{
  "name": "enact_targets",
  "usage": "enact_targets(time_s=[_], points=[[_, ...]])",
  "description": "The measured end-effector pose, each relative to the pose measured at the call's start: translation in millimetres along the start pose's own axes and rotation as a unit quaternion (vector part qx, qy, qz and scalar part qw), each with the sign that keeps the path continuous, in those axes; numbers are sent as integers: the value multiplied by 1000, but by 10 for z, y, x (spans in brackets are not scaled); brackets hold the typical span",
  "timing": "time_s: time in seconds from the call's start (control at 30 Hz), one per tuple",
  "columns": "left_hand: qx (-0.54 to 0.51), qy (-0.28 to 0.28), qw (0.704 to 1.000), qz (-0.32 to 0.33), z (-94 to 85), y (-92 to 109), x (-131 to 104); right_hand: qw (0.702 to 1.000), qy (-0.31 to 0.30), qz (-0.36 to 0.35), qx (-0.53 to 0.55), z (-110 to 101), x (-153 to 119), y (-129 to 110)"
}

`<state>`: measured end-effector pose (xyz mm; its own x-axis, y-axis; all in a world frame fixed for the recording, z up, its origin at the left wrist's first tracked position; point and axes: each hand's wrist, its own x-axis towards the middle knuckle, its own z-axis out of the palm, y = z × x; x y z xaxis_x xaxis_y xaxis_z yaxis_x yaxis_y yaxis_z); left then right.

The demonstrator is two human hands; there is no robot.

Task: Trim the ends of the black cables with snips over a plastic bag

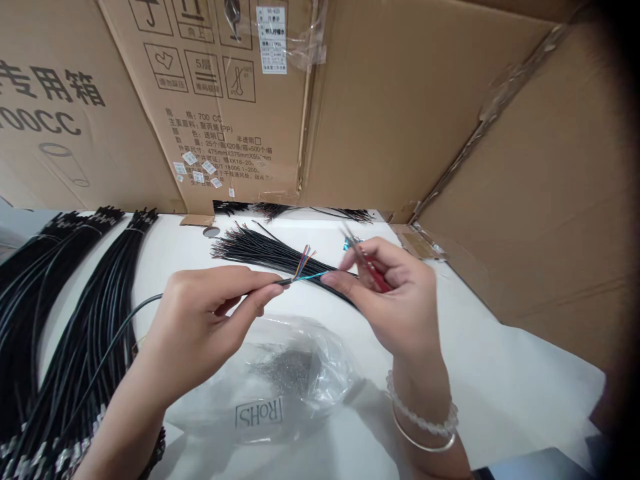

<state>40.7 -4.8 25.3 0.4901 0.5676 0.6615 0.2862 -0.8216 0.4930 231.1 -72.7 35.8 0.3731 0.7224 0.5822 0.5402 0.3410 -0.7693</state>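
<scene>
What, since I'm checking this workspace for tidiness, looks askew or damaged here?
The small white stickers on the printed cardboard sit at mismatched angles, as if scattered. The right-hand cardboard seam looks ragged too.

At the wrist of our right hand (400, 303), we wear a translucent, whitish bracelet of round beads (424, 425) and a thin, pale metallic bangle (425, 449); our left hand's (213, 310) wrist shows a dark, mostly hidden band (159, 448).

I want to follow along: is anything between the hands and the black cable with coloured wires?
Nothing visible stands in the way. The left hand pinches the black cable near its end, and the right hand, also holding a red-handled tool, meets its light-blue wire.
</scene>
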Motion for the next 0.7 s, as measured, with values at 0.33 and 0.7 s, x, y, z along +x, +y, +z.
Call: enact_targets(time_s=[0.33,0.7], points=[[-19,40,998,-44,25,52,-31,974,-142,111,137,187,-84,-98],[-135,89,977,-137,78,234,-105,955,-100,88,264,383,-246,-163]])
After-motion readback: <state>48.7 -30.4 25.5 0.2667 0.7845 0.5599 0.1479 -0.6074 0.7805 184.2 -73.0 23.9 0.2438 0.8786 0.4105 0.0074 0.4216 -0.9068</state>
